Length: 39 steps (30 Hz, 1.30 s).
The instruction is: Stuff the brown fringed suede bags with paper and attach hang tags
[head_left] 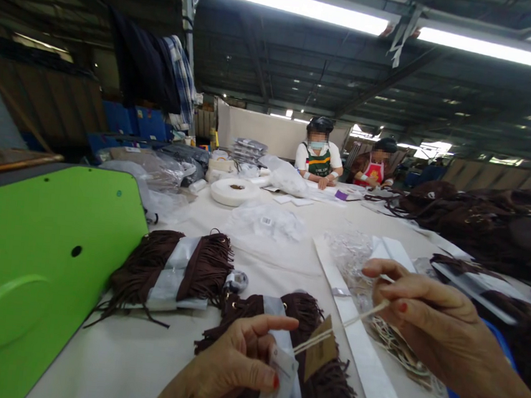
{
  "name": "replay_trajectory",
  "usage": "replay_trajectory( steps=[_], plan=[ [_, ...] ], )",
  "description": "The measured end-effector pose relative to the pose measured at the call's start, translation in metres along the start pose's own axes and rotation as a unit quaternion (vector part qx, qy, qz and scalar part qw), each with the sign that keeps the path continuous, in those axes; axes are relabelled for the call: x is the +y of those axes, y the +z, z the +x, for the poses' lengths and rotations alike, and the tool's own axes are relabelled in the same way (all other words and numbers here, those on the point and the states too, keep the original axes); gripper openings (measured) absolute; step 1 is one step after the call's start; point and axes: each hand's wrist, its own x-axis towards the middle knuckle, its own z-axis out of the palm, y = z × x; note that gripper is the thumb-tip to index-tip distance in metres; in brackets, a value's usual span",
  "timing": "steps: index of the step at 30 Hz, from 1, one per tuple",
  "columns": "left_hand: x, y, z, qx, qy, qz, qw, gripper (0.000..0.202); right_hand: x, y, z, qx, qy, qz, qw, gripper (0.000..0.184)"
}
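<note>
My left hand (238,362) pinches a white tag (283,370) between thumb and fingers, its index finger stretched out. A cream string (356,318) runs from that tag up to my right hand (439,316), whose thumb and index finger grip its far end. On the string beside the white tag hangs a brown cardboard tag (321,353). Beneath both tags lies a dark brown fringed piece (333,396) with a pale band around it. A similar banded fringed bundle (212,261) rests further left. My left hand partly covers the nearer piece.
A green machine panel (47,265) stands at the left. Loose strings (401,350) and clear plastic lie near my right hand, with a long white strip (364,365) beside them. A white tape roll (228,192) sits further back. Two people (318,160) work across the table.
</note>
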Motion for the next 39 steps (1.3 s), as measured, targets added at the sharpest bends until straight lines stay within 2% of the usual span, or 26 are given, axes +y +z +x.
replay_trajectory(
  steps=[2, 5, 7, 12, 16, 19, 22, 23, 26, 28, 30, 33, 35, 39],
  plan=[
    [0.001, 0.002, 0.001, 0.000, -0.007, 0.035, 0.999, 0.061, -0.007, 0.004, 0.003, -0.018, 0.022, 0.033, 0.999, 0.015],
    [0.005, 0.007, 0.002, 0.005, -0.006, 0.065, 0.998, 0.040, -0.015, 0.009, 0.005, -0.057, 0.051, 0.072, 0.994, 0.012],
    [0.007, 0.009, 0.003, 0.016, 0.018, 0.069, 0.997, 0.030, -0.017, 0.011, 0.005, -0.074, 0.064, 0.093, 0.991, 0.010],
    [0.014, 0.010, 0.003, 0.005, 0.072, 0.113, 0.991, 0.023, -0.017, 0.016, 0.007, -0.100, 0.068, 0.101, 0.988, 0.008],
    [0.024, 0.011, -0.001, 0.002, 0.170, 0.239, 0.956, 0.014, -0.019, 0.020, 0.009, -0.104, 0.066, 0.089, 0.988, 0.009],
    [0.026, 0.014, -0.003, -0.032, 0.186, 0.279, 0.942, 0.015, -0.021, 0.023, 0.011, -0.106, 0.062, 0.083, 0.989, 0.010],
    [0.020, 0.017, -0.001, -0.092, 0.154, 0.216, 0.960, 0.013, -0.021, 0.026, 0.013, -0.098, 0.063, 0.088, 0.989, 0.010],
    [0.017, 0.017, -0.001, -0.094, 0.131, 0.182, 0.970, 0.013, -0.020, 0.026, 0.014, -0.090, 0.065, 0.092, 0.989, 0.011],
    [0.006, 0.015, 0.001, -0.038, 0.076, 0.108, 0.991, 0.021, -0.019, 0.028, 0.018, -0.058, 0.075, 0.107, 0.990, 0.014],
    [0.003, 0.013, 0.001, 0.002, 0.082, 0.086, 0.993, 0.026, -0.016, 0.027, 0.020, -0.035, 0.080, 0.115, 0.990, 0.017],
    [0.002, 0.011, 0.001, 0.019, 0.084, 0.070, 0.994, 0.031, -0.011, 0.026, 0.022, -0.010, 0.087, 0.120, 0.989, 0.019],
    [-0.002, 0.006, 0.004, 0.020, 0.064, 0.072, 0.995, 0.045, 0.000, 0.024, 0.025, 0.013, 0.098, 0.121, 0.988, 0.022],
    [-0.008, 0.002, 0.008, 0.026, 0.048, 0.090, 0.994, 0.056, 0.008, 0.023, 0.026, 0.005, 0.113, 0.117, 0.987, 0.021],
    [-0.014, -0.001, 0.012, 0.054, -0.004, 0.177, 0.983, 0.049, 0.021, 0.025, 0.025, -0.053, 0.139, 0.098, 0.984, 0.018]
  ],
)
